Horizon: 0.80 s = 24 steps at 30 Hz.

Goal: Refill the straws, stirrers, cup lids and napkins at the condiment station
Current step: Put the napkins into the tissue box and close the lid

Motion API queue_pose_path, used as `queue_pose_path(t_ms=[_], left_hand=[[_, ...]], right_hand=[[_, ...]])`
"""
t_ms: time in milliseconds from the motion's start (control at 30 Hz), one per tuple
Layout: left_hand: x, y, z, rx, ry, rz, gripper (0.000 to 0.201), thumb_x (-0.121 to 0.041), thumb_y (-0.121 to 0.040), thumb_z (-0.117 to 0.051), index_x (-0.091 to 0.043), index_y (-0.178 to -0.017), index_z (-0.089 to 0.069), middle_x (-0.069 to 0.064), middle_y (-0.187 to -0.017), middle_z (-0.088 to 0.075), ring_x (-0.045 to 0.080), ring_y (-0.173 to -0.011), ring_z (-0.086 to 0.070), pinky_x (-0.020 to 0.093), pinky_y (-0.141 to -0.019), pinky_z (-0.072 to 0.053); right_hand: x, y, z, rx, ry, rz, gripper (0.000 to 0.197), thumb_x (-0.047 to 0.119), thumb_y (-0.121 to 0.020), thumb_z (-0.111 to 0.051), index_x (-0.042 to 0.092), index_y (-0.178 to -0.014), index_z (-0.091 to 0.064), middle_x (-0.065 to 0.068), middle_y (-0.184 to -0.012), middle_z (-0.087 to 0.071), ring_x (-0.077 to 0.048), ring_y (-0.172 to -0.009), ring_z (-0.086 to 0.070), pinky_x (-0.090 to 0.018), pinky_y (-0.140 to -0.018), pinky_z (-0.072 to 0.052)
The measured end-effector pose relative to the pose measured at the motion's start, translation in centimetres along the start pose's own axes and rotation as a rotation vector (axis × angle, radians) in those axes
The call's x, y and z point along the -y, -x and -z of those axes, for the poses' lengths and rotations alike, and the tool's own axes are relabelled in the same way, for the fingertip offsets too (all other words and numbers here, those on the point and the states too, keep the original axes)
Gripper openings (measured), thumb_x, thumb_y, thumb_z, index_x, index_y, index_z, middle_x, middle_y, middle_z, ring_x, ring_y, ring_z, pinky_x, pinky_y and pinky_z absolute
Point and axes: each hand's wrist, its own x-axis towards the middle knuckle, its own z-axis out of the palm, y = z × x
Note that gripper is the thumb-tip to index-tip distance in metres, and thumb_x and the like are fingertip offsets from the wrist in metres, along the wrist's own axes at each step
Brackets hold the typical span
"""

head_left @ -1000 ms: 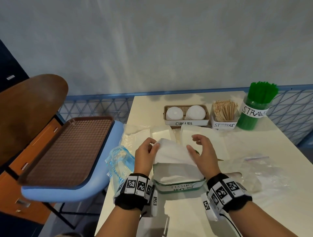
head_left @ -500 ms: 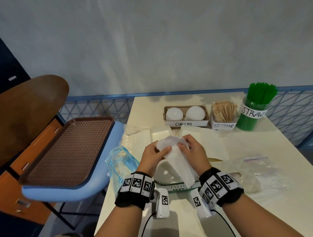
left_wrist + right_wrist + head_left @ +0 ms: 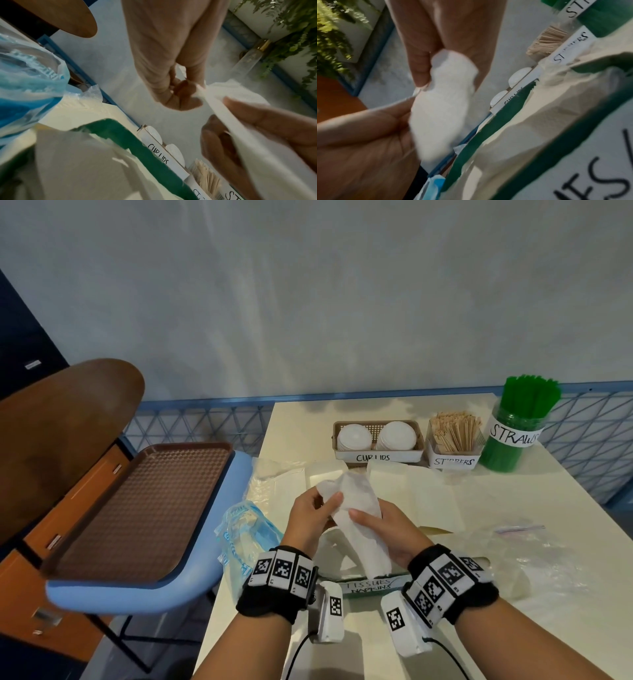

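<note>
A white napkin [image 3: 356,508] hangs crumpled between both hands above the green-rimmed napkin tray [image 3: 373,587] labelled "tissues napkins". My left hand [image 3: 313,517] pinches its upper edge, and my right hand [image 3: 380,525] grips it lower down with the thumb across the sheet. In the left wrist view the napkin [image 3: 228,106] stretches from the left hand [image 3: 180,94] to the right hand's fingers [image 3: 267,120]. The right wrist view shows the napkin [image 3: 443,102] bunched in the right hand [image 3: 426,67]. At the back stand the cup lids basket [image 3: 376,455], the stirrers box [image 3: 454,460] and the green straws jar [image 3: 513,436].
A blue plastic bag [image 3: 245,529] lies at the table's left edge. Clear plastic bags [image 3: 534,556] lie right of the tray, and flat paper sheets [image 3: 421,491] lie behind it. A brown serving tray [image 3: 144,508] rests on a blue chair beside the table.
Both hands lifted a napkin off the stack in the tray, brought it together and bunched it; the right hand has now slid lower along the sheet.
</note>
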Motion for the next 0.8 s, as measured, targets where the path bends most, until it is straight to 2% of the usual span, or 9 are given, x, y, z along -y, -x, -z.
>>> queue_pose_path(t_ms=[67,133,233,300,400,533,633,733,800], left_hand=[[0.0,0.0,0.2,0.011,0.065,0.019,0.014,-0.007,-0.093,-0.052,-0.010,-0.104,-0.061,0.009,-0.093,-0.067,0.020,-0.083,-0.064,0.028,-0.072,-0.055],[0.0,-0.1,0.3,0.030,0.171,0.062,0.018,-0.007,-0.094,-0.049,-0.010,-0.110,-0.057,0.010,-0.098,-0.067,0.021,-0.087,-0.065,0.029,-0.074,-0.056],[0.2,-0.1,0.1,0.012,0.267,0.083,0.024,-0.008,-0.094,-0.049,-0.006,-0.117,-0.055,0.013,-0.101,-0.065,0.022,-0.088,-0.064,0.028,-0.071,-0.059],[0.6,-0.2,0.1,-0.049,0.252,0.076,0.020,-0.009,-0.094,-0.050,-0.008,-0.113,-0.056,0.012,-0.099,-0.065,0.022,-0.085,-0.064,0.028,-0.067,-0.058],[0.6,-0.5,0.2,-0.112,0.227,0.083,0.015,-0.012,-0.093,-0.053,-0.009,-0.107,-0.058,0.010,-0.095,-0.066,0.021,-0.082,-0.063,0.030,-0.068,-0.056],[0.4,0.1,-0.8,0.061,0.061,0.176,0.027,-0.015,-0.087,-0.063,-0.007,-0.112,-0.058,0.006,-0.100,-0.069,0.021,-0.091,-0.066,0.032,-0.073,-0.057],[1.0,0.4,-1.1,0.070,0.070,0.159,0.020,-0.008,-0.089,-0.059,-0.002,-0.108,-0.061,0.006,-0.093,-0.070,0.016,-0.081,-0.068,0.025,-0.068,-0.057],[1.5,0.1,-0.7,-0.009,0.106,0.168,0.011,-0.008,-0.088,-0.060,-0.001,-0.096,-0.063,0.006,-0.079,-0.069,0.013,-0.066,-0.066,0.023,-0.061,-0.056],[1.9,0.0,-0.6,-0.064,0.071,0.172,0.015,-0.011,-0.085,-0.065,0.002,-0.092,-0.061,0.002,-0.063,-0.060,0.013,-0.057,-0.056,0.023,-0.058,-0.053]], right_hand=[[0.1,0.0,0.3,-0.018,-0.013,0.019,0.023,0.019,-0.087,-0.059,0.013,-0.110,-0.061,-0.011,-0.107,-0.069,-0.027,-0.097,-0.066,-0.041,-0.088,-0.053],[0.3,0.0,0.5,-0.052,-0.044,0.033,0.016,0.017,-0.090,-0.056,0.014,-0.104,-0.061,-0.007,-0.101,-0.070,-0.020,-0.088,-0.067,-0.032,-0.078,-0.055],[0.0,-0.3,0.8,-0.103,-0.094,0.029,0.022,0.020,-0.089,-0.057,0.008,-0.107,-0.058,-0.014,-0.105,-0.067,-0.025,-0.091,-0.064,-0.037,-0.081,-0.053],[-0.3,-0.4,0.8,-0.134,-0.114,0.028,0.019,0.021,-0.090,-0.056,0.007,-0.102,-0.059,-0.014,-0.101,-0.067,-0.026,-0.089,-0.064,-0.036,-0.078,-0.053],[-0.5,-0.2,0.6,-0.198,-0.062,0.091,0.013,0.022,-0.092,-0.054,0.012,-0.083,-0.056,-0.007,-0.084,-0.064,-0.021,-0.078,-0.060,-0.029,-0.068,-0.050],[-1.0,-0.4,0.6,-0.290,0.091,0.208,0.015,0.025,-0.092,-0.055,0.015,-0.081,-0.053,-0.004,-0.081,-0.060,-0.020,-0.079,-0.055,-0.036,-0.074,-0.043],[-1.2,-0.3,0.5,-0.358,0.078,0.221,0.016,0.023,-0.092,-0.056,0.016,-0.078,-0.051,-0.008,-0.071,-0.056,-0.021,-0.070,-0.053,-0.035,-0.067,-0.043],[-1.3,-0.1,0.5,-0.426,0.156,0.258,0.018,0.020,-0.091,-0.057,0.019,-0.075,-0.049,0.005,-0.055,-0.046,-0.001,-0.049,-0.043,-0.015,-0.051,-0.036],[-1.4,-0.1,0.5,-0.454,0.216,0.274,0.020,0.021,-0.091,-0.057,0.021,-0.073,-0.048,0.008,-0.051,-0.039,0.000,-0.042,-0.039,-0.011,-0.045,-0.030]])
